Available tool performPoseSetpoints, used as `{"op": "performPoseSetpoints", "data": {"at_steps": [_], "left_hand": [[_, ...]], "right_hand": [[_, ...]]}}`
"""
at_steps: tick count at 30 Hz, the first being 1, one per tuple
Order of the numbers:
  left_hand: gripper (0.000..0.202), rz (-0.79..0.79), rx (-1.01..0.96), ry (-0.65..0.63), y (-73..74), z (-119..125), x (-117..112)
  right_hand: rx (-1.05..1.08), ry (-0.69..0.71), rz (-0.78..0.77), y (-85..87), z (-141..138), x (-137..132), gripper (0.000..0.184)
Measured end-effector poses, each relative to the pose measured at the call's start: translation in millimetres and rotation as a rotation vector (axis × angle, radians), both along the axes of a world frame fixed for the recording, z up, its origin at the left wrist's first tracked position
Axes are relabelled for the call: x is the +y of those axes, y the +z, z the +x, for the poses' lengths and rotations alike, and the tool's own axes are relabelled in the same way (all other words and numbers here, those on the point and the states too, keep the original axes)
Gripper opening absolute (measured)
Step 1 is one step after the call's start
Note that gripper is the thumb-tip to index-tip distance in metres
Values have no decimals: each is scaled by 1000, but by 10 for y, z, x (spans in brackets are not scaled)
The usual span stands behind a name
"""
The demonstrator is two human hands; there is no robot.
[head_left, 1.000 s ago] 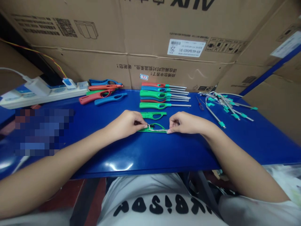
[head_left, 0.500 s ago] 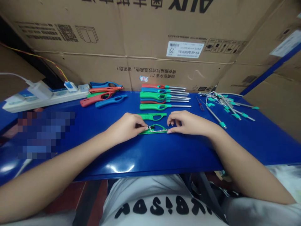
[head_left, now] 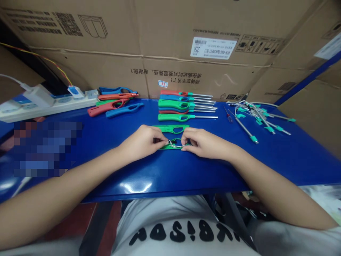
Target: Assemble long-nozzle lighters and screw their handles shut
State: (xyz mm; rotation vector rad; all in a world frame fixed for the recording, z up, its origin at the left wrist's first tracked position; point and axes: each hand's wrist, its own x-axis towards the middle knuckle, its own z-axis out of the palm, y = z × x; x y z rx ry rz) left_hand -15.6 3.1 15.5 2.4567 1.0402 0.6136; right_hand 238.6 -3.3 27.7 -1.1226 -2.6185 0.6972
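A green lighter shell half (head_left: 174,147) lies on the blue table between my hands, with thin white wires (head_left: 174,145) running along its inside. At its left end my left hand (head_left: 145,142) pinches thumb and forefinger together beside a small black piece; what sits between the fingertips is too small to make out. My right hand (head_left: 204,142) is curled over the shell's right end, thumb at the near edge and bent fingers above, hiding the tip. Just beyond lies a second green shell half (head_left: 170,129), its hollow side up, touched by neither hand's fingertips.
Assembled lighters (head_left: 176,104) with metal tubes lie in a row behind. Loose coloured shell halves (head_left: 114,105) are piled left, near a white power strip (head_left: 53,105). Metal tubes with wires (head_left: 255,119) and a small screwdriver (head_left: 229,116) lie right. A cardboard wall (head_left: 149,35) stands behind.
My right hand has moved left from the shell's tip, over its right end. My left hand keeps its pinch at the left end. The view has tilted down slightly.
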Motion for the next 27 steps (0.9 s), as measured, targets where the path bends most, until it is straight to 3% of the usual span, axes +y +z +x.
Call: {"op": "performPoseSetpoints", "data": {"at_steps": [17,27], "left_hand": [[15,-37,-37,22,45,-1,-4],[18,33,-117,51,87,5,-29]], "right_hand": [[41,-43,-27,-25,-61,-26,10],[42,-46,-53,-13,-54,-20,12]]}}
